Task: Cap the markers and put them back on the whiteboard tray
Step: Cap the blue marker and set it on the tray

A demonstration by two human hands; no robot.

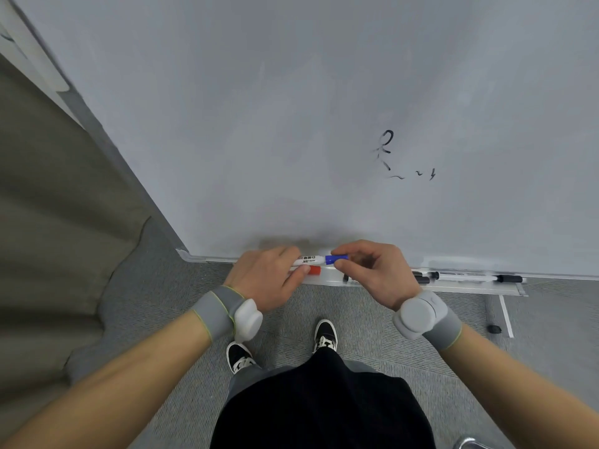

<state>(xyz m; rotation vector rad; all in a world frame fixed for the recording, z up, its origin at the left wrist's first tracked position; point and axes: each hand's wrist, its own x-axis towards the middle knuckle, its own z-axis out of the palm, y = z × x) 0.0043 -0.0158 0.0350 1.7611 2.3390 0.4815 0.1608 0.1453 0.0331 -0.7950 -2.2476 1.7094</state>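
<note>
My left hand [270, 277] grips the white barrel of a blue marker [309, 259], held level just above the whiteboard tray [470, 288]. My right hand [376, 270] pinches the blue cap [335, 258] at the marker's right end, between thumb and forefinger. Whether the cap is fully seated I cannot tell. A red-capped marker [313, 270] lies on the tray under my left thumb, its barrel mostly hidden. To the right on the tray lies a black marker [470, 277] with a black cap, and a short black piece [422, 279] beside it.
The whiteboard [291, 124] rises straight ahead with black scribbles [387, 150] on it. A beige curtain [48, 205] hangs at the left. Grey carpet, my two shoes and a small black object [494, 328] near the board's stand lie below.
</note>
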